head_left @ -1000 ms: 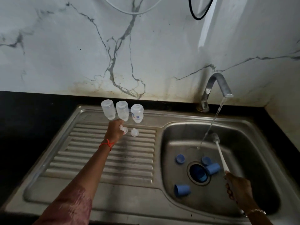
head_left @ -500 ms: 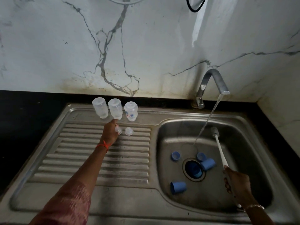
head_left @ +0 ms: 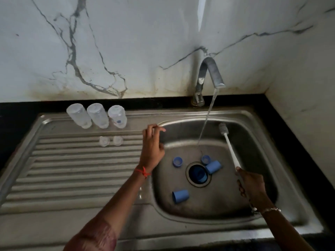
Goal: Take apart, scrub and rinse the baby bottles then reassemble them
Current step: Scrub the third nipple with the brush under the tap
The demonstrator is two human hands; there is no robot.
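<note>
Empty left hand (head_left: 152, 150), fingers loosely spread; white long-handled brush (head_left: 231, 151) gripped by right hand (head_left: 252, 187). Round blue plastic cap (head_left: 177, 162) best pinched by rim.

Three bottles (head_left: 78, 115) (head_left: 97, 115) (head_left: 117, 115) stand far left, with two teats (head_left: 103, 141) (head_left: 118, 140) near them. The sink (head_left: 253, 142) holds three blue caps (head_left: 213, 166) (head_left: 180, 196) (head_left: 198, 175) and two blue rings (head_left: 177, 161) (head_left: 206, 159). One brush (head_left: 230, 147), one tap (head_left: 210, 69), two hands (head_left: 152, 147) (head_left: 252, 185).

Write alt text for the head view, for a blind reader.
A right hand holds a bottle brush over a steel sink with the tap running; the empty left hand hovers at its edge. Blue caps lie inside; three clear bottles stand on the drainboard.
</note>
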